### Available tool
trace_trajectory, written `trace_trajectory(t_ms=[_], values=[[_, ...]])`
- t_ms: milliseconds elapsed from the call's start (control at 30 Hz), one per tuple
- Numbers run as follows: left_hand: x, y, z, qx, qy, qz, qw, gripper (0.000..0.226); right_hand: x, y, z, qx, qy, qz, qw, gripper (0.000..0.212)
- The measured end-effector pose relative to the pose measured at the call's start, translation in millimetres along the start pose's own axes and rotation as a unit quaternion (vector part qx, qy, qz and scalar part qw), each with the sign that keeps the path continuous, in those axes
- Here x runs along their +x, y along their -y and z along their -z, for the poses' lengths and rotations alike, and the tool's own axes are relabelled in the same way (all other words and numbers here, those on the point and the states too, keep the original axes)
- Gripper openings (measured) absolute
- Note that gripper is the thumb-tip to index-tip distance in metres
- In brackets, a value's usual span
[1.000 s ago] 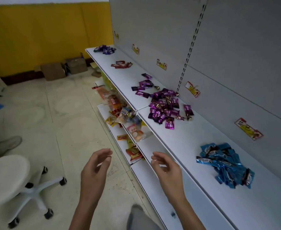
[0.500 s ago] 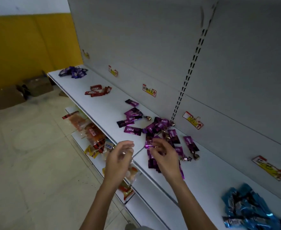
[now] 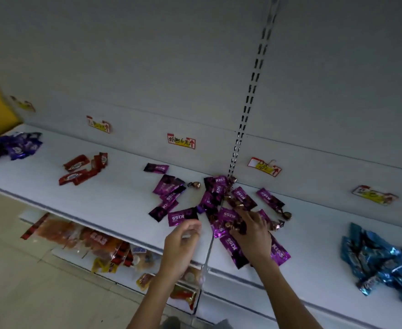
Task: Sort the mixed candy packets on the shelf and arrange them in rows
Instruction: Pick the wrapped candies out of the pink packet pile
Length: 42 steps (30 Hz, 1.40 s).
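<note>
Right hand (image 3: 252, 238), fingers spread, presses the purple packets (image 3: 215, 188) heaped mid-shelf near the back wall, their long axes pointing every way. Left hand (image 3: 181, 245) hovers loosely curled, empty, over the shelf (image 3: 114, 203) front edge. Bare room lies leftward.

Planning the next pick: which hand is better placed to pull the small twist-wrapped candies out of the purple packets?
Right. The right hand lies over the purple packets, its fingertips among the small candies. The left hand hovers beside the pile near the shelf's front edge, with nothing visible in it.
</note>
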State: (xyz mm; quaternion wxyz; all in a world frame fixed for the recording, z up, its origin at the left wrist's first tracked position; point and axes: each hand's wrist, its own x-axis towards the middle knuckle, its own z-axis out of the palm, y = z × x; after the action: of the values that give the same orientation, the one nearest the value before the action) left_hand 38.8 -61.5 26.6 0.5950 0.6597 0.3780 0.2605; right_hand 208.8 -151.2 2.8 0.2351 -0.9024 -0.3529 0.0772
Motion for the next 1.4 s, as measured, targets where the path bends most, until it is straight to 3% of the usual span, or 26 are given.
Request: trace_trajectory(t_ms=[100, 200, 333, 567, 700, 767, 1033, 1200, 1300, 1400], values=[[9, 8, -3, 0.016, 0.048, 0.004, 0.999, 0.017, -4, 8, -9, -0.025, 0.002, -0.016, 1.0, 0.052], [14, 11, -16, 0.035, 0.089, 0.001, 0.995, 0.017, -3, 7, -14, 0.001, -0.034, 0.008, 0.999, 0.026], [17, 13, -29, 0.043, 0.101, -0.007, 0.994, 0.023, 5, 1, -14, 0.047, -0.06, 0.039, 0.996, 0.008], [16, 25, -47, 0.134, 0.095, -0.098, 0.981, 0.037, 10, -12, -3, 0.106, -0.084, 0.047, 0.99, 0.01], [25, 30, -58, 0.164, 0.07, -0.112, 0.977, 0.04, -3, -16, -2, 0.016, -0.012, 0.035, 0.999, 0.035], [30, 29, -65, 0.189, 0.064, -0.122, 0.972, 0.04, -7, -16, -1, 0.029, -0.003, 0.031, 0.999, 0.034], [47, 30, -72, 0.239, 0.043, -0.128, 0.961, 0.026, 0, -25, 0, 0.12, -0.024, 0.064, 0.99, 0.034], [45, 26, -73, 0.193, 0.02, -0.153, 0.969, 0.021, 3, -24, 12, 0.22, -0.083, 0.011, 0.972, 0.029], [40, 12, -78, 0.106, 0.024, -0.142, 0.984, 0.02, 6, -22, 17, 0.303, -0.031, -0.095, 0.948, 0.021], [37, 1, -89, 0.042, 0.074, -0.102, 0.991, 0.024, 8, -19, 15, 0.36, 0.014, -0.115, 0.926, 0.023]])
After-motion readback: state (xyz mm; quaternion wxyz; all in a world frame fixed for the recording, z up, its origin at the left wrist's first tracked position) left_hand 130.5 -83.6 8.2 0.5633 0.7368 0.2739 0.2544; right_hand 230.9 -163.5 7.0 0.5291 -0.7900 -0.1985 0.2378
